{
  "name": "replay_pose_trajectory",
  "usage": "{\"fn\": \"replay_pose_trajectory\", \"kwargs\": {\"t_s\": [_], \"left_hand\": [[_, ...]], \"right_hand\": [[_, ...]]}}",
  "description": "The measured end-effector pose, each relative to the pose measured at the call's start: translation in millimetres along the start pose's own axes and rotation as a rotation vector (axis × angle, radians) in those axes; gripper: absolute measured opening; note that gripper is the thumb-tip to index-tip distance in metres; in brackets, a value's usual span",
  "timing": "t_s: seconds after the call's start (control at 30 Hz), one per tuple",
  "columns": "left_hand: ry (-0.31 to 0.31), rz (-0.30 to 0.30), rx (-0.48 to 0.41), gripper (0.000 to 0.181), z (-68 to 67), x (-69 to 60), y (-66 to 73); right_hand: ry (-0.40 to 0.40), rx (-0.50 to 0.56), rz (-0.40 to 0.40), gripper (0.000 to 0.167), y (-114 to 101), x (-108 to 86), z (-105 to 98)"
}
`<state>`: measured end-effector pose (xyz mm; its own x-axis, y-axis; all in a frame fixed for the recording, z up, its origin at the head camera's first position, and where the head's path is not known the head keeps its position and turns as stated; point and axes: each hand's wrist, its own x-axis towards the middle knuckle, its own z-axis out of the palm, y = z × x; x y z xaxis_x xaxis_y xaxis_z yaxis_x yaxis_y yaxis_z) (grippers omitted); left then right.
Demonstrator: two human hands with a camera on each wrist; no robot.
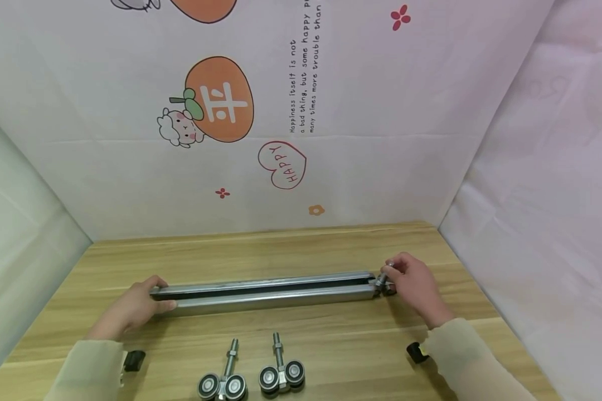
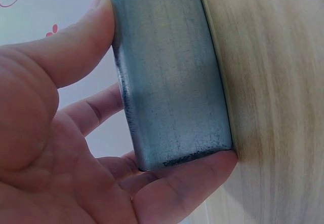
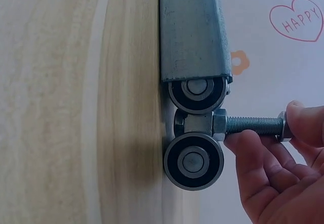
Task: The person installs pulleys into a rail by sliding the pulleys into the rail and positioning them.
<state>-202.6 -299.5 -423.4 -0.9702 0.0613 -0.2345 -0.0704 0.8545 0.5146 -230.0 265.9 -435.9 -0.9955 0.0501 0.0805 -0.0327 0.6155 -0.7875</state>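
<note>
A metal channel rail lies across the wooden table, its slot facing up. My left hand holds its left end; in the left wrist view the thumb lies on the top edge of the rail and fingers of the hand touch its end. My right hand pinches the bolt of a roller carriage at the right end. In the right wrist view, one wheel is partly inside the rail, the other wheel is outside, and the hand grips the threaded bolt.
Two more roller carriages stand near the table's front edge, one left of the other, their bolts pointing away. A printed white cloth hangs behind the table, with white cloth on both sides.
</note>
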Motion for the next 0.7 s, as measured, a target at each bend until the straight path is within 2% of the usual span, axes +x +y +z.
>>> {"fn": "replay_pose_trajectory", "kwargs": {"t_s": [0.43, 0.57, 0.7], "left_hand": [[0.004, 0.008, 0.01, 0.068, -0.7, 1.7, -1.5], [0.003, 0.007, 0.008, 0.069, -0.5, 1.0, -2.3], [0.004, 0.009, 0.008, 0.07, -0.1, -0.3, -2.9]], "right_hand": [[-0.011, 0.006, 0.011, 0.015, -8.7, 0.1, 10.4], [-0.011, -0.017, -0.008, 0.015, -11.3, -0.4, 13.7], [-0.028, -0.079, -0.069, 0.018, -12.0, 0.8, 15.5]]}}
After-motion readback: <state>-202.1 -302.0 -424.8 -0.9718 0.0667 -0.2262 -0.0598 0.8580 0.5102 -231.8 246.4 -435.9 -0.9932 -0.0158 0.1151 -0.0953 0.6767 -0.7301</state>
